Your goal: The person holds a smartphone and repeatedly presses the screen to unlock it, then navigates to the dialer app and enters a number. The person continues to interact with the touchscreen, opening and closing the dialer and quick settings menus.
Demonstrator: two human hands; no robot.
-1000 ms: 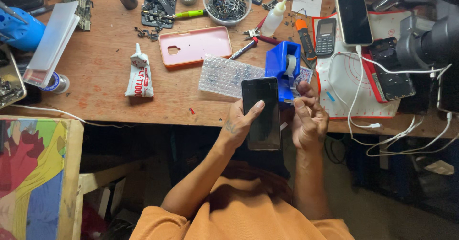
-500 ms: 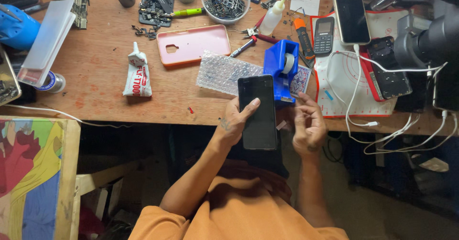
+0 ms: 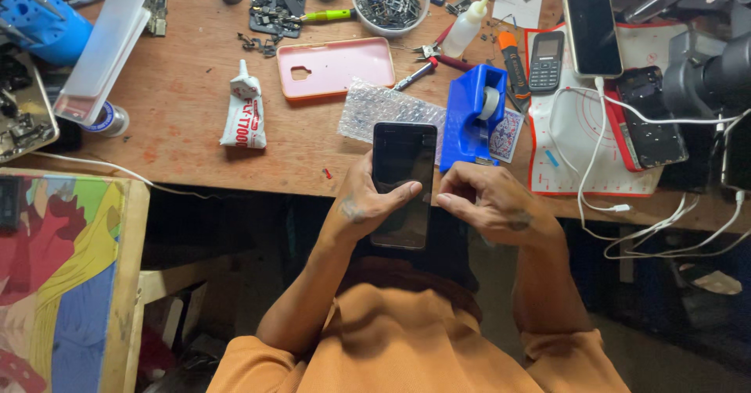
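My left hand grips a black smartphone with a dark screen, thumb laid across its face, at the front edge of the wooden workbench. My right hand hovers just right of the phone, fingers curled and pinched near its edge, directly below a blue tape dispenser. Whether the right fingers hold a small piece of tape is too small to tell.
A sheet of bubble wrap, a pink phone case, a white glue tube, a keypad phone, two more smartphones with white cables on a red-edged mat, and a bowl of small parts crowd the bench.
The phone has tilted flatter and moved slightly left and down. My right hand came away from the tape dispenser toward the phone's right edge.
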